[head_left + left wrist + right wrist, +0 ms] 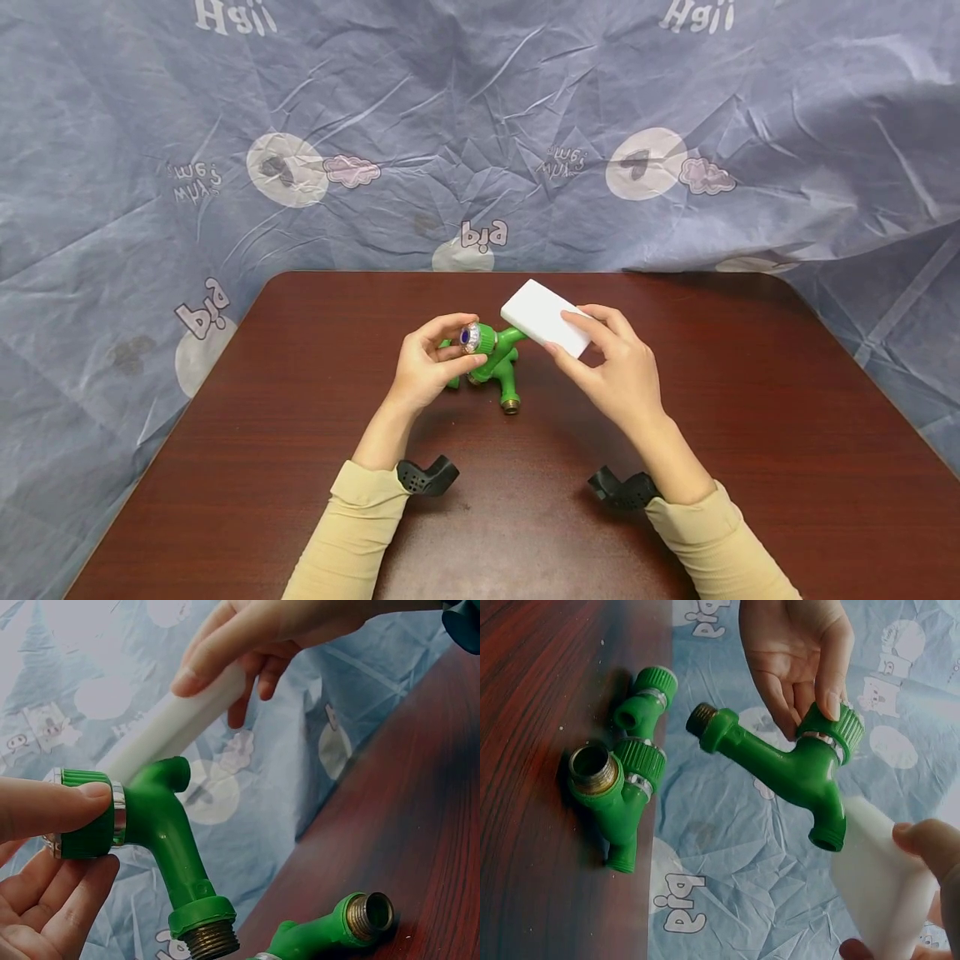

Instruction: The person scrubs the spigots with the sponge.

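Note:
My left hand (431, 360) pinches a green tap (795, 776) by its ribbed knob, holding it above the table. The tap's brass-coloured threaded end (212, 941) points away from the knob. A white sponge-like block (542, 317) is gripped between the thumb and fingers of my right hand (618, 371). In the right wrist view the block's near end lies right by the tap's spout (829, 831) and seems to touch it. Part of the block is hidden behind the tap in the left wrist view.
Two more green taps lie on the dark red-brown table (300, 433) below my hands: one with an open threaded end (619, 802), one smaller-looking tap (649, 697) beside it. A blue-grey printed cloth (480, 108) hangs behind the table.

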`<state>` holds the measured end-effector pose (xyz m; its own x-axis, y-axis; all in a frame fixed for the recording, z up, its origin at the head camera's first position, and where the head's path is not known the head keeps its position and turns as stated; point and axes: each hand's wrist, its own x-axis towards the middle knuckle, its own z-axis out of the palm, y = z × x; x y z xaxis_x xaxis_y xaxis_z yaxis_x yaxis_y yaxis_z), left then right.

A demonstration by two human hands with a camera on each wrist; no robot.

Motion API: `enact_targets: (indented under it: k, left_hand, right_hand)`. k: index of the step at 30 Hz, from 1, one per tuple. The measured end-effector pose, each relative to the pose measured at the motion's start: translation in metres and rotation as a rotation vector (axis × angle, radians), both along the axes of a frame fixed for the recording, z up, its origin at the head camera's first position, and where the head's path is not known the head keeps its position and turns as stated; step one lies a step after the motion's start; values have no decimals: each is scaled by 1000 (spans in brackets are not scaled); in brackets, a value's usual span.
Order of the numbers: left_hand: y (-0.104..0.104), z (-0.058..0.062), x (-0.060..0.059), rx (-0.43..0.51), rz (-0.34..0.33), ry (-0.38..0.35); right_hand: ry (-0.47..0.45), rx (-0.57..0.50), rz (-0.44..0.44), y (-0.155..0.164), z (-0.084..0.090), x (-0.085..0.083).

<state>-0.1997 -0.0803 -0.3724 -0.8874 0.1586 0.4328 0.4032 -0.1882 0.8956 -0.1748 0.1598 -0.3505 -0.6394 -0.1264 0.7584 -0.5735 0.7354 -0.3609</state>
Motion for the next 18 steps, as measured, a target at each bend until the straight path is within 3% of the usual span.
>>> enact_targets:
  k: [6,10,14,18]
  left_hand:
    - [1,-1,-1,-14,-11,11]
    - [2,0,0,-21,2,10]
    - [2,1,1,-23,27,9]
    - [1,2,1,-15,53,3]
  right_hand:
    - [-14,31,33,-2,-1,1]
    - [-27,-17,27,-1,0,0]
    - [-68,-75,124,-4,0,2]
    - [-97,-31,186,-6,-1,3]
